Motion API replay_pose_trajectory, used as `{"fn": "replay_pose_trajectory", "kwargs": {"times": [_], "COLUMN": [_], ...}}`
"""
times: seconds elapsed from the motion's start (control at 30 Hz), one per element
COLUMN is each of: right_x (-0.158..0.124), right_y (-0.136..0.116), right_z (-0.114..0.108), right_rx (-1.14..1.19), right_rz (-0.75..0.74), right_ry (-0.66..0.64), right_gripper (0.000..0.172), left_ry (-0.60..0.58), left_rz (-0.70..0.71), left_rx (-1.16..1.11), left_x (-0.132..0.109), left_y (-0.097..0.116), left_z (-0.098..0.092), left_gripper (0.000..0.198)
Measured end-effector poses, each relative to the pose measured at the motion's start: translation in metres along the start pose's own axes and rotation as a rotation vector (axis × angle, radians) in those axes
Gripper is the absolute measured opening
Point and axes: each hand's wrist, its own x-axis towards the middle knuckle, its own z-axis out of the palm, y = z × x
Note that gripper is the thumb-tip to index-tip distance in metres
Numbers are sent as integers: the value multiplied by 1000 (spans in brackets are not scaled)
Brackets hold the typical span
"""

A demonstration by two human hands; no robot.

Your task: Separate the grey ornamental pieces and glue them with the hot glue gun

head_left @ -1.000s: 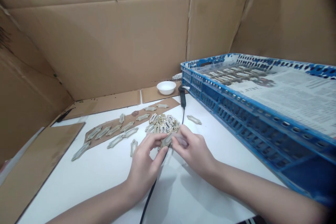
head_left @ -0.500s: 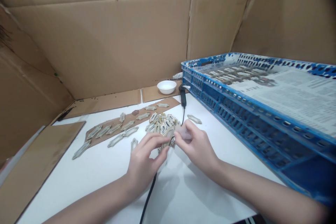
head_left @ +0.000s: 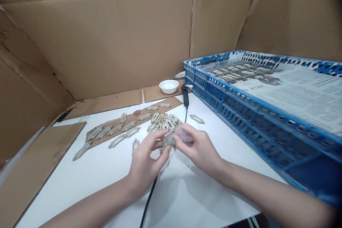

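A pale piece (head_left: 168, 140) is held above the bench (head_left: 93, 174), just in front of a pile (head_left: 167, 122) of similar pieces, and is pinched at its near end between the thumb and fingers of the left hand (head_left: 145, 160). A whitish, see-through lump (head_left: 183, 134) is gripped in the narrowed fingers of the right hand (head_left: 201, 149), right beside the piece; whether the 2 are touching cannot be told. Behind the pile, a strip (head_left: 175, 100) of cardboard is laid aslant, with more pieces spread on it and near its front edge. 1 loose piece (head_left: 197, 118) is seen to the right of the pile. A black tool (head_left: 186, 96) is placed farther back, with a cord (head_left: 150, 197) run forward under the hands. A white bowl (head_left: 169, 87) is set beside it. At the right, a blue crate (head_left: 240, 114) is lined with newspaper (head_left: 299, 94), and rows of pieces (head_left: 237, 72) are held inside.
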Motion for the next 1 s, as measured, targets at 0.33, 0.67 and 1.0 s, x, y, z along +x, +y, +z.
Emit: {"fn": "replay_pose_trajectory", "kwargs": {"times": [0.33,0.67,1.0], "right_x": [2,3,0], "right_y": [-3,-3,-2], "right_z": [-4,-5,0], "right_rx": [-18,-44,-105], "right_rz": [47,74,78], "right_ry": [-12,-48,-51], "right_gripper": [10,10,16], "left_ry": [-48,-53,-46], "left_rz": [-186,-344,-285], "left_rx": [-91,-243,-198], "left_x": [5,5,5], "left_y": [4,5,8], "left_z": [-4,-3,-1], "left_gripper": [27,24,19]}}
